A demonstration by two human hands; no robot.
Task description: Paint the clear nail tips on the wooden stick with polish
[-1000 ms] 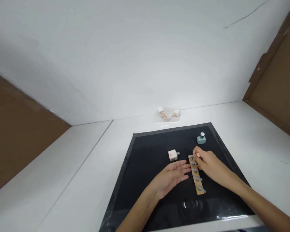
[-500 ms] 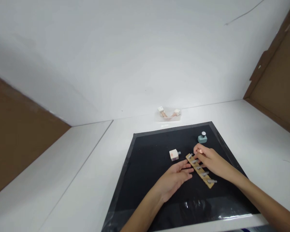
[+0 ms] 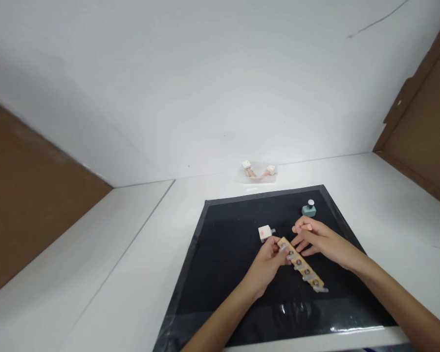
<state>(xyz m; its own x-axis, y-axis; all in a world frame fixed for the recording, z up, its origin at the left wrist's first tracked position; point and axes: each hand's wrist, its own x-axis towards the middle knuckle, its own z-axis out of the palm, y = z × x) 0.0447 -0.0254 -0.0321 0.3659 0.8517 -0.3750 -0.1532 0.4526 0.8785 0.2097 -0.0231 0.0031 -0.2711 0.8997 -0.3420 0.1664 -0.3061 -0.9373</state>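
Your wooden strip (image 3: 302,267) is lying aslant over the black mat (image 3: 231,244), running from 10 o'clock to 4 o'clock; whether it is touching the mat, you cannot tell from here. Its round studs (image 3: 299,263) are facing up, and each is carrying a translucent piece (image 3: 308,277), so gripping only the end is probably leaving the rest of the row free.

Your left hand (image 3: 267,266) is grasping that 10 o'clock end, thumb over the top, likely for steadiness. At 2 o'clock, your right hand (image 3: 320,239) is pinching what seems to be a small peach-coloured cap (image 3: 308,227), its fingers hovering close to the strip.

Farther out, the white bottle (image 3: 264,232) is lying at 10 o'clock, neck pointing to 3, perhaps for easy reach. The green bottle (image 3: 308,211) is sitting toward 12, beyond your right hand. At 11, the clear tray (image 3: 258,180) is resting on the white tabletop (image 3: 161,244), probably containing its white-ended pieces (image 3: 271,169).
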